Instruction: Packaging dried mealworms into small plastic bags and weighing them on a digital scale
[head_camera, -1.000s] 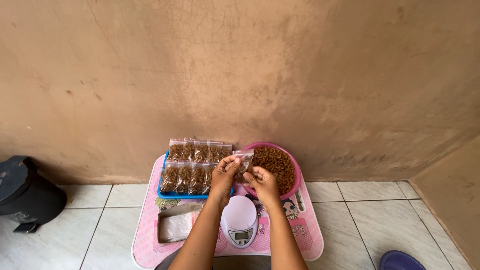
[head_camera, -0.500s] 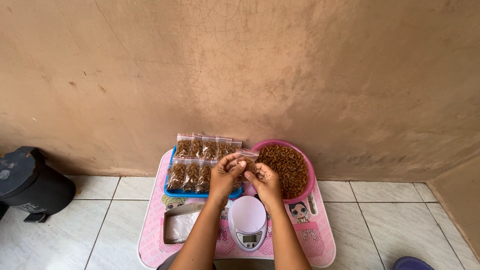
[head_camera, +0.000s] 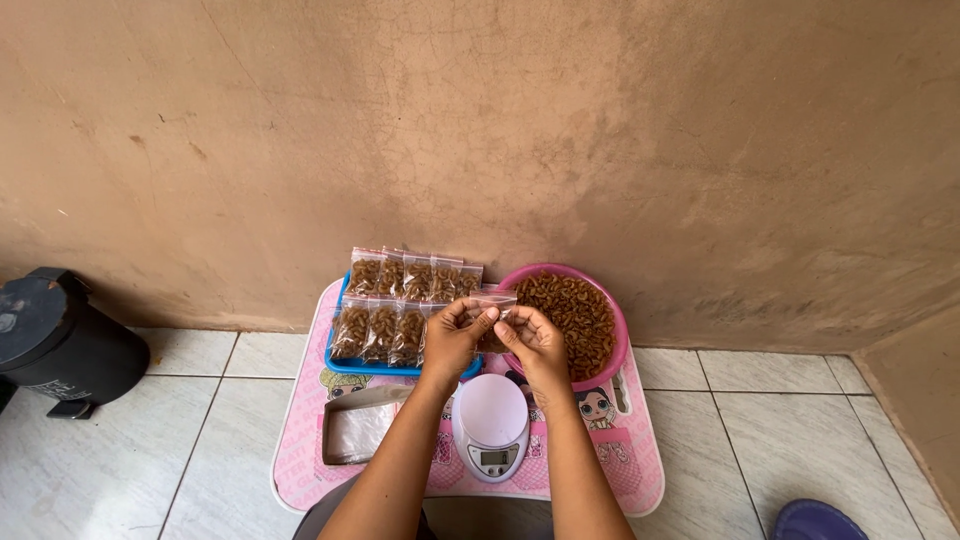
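Note:
My left hand (head_camera: 455, 337) and my right hand (head_camera: 535, 343) together pinch the top of a small clear bag (head_camera: 494, 302) of brown curled snacks, held above a white kitchen scale (head_camera: 490, 424). Right of my hands stands a pink bowl (head_camera: 617, 312) full of the same brown snacks. To the left a blue tray (head_camera: 340, 361) carries two rows of several filled clear bags (head_camera: 385, 300).
Everything rests on a low pink lap table (head_camera: 300, 440) on a white tiled floor. A stack of empty clear bags (head_camera: 355, 428) lies at the table's left. A black bin (head_camera: 55, 340) stands far left, a blue slipper (head_camera: 815, 520) at bottom right, a brown wall behind.
The view has shifted slightly, so the table sits a little more to the right and lower. My hands stay together on the small bag above the scale.

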